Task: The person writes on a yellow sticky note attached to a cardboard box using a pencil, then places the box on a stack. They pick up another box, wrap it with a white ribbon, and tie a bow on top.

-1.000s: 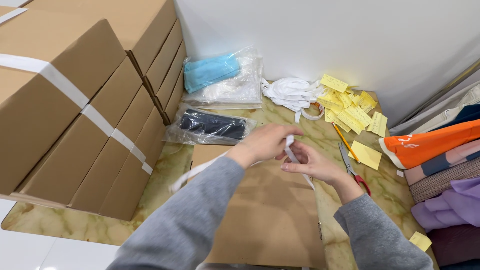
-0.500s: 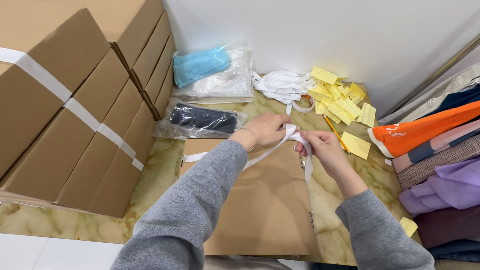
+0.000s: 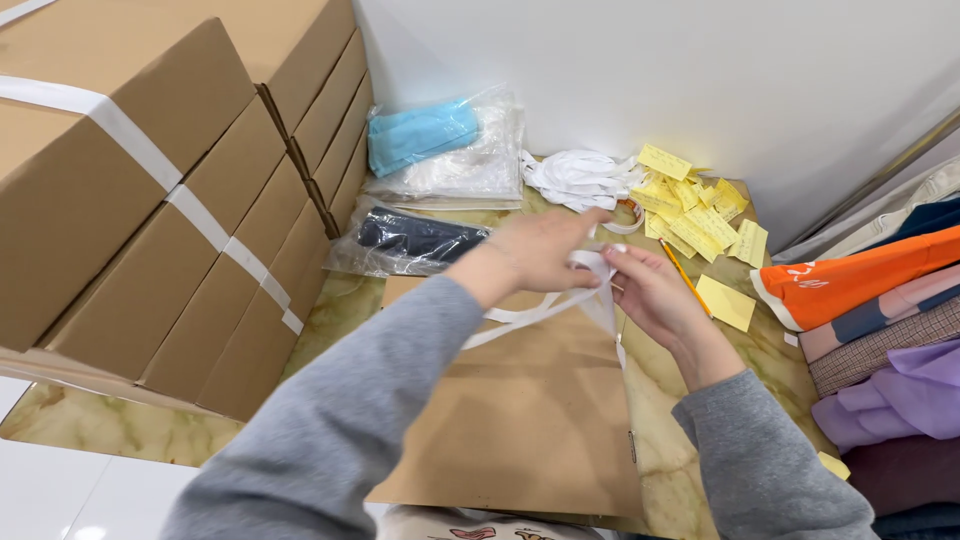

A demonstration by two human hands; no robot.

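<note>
Holding white ribbon [image 3: 560, 305] over a flat brown paper bag [image 3: 530, 410] on the marble table [image 3: 340, 310].
Left hand [image 3: 545, 250] and right hand [image 3: 650, 295] both pinch the ribbon at the bag's far edge; yellow slips [image 3: 695, 205] far right; cardboard boxes [image 3: 150, 190] left; folded fabrics [image 3: 880, 330] right.

Tall cardboard boxes [image 3: 150, 190] block the left of the frame. Folded clothes [image 3: 880, 330] crowd the right edge. Bare marble tabletop [image 3: 120, 425] shows at lower left.
</note>
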